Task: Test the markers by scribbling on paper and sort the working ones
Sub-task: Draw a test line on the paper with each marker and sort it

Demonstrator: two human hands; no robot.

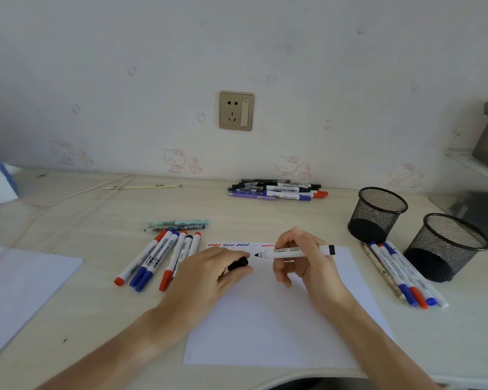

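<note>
A white sheet of paper (268,327) lies in front of me, with red and blue scribbles (237,245) along its top edge. My right hand (302,260) grips an uncapped black marker (293,252) held level, tip pointing left just above the paper. My left hand (209,274) pinches the black cap (238,263), a short gap from the tip. A row of red, blue and black markers (158,257) lies left of the paper. Several more markers (403,274) lie to its right.
Two black mesh pen cups (378,212) (445,246) stand at the right. Another pile of pens (276,190) lies by the wall under a socket (236,110). Two pens (178,225) lie above the left row. A second sheet (17,282) lies far left.
</note>
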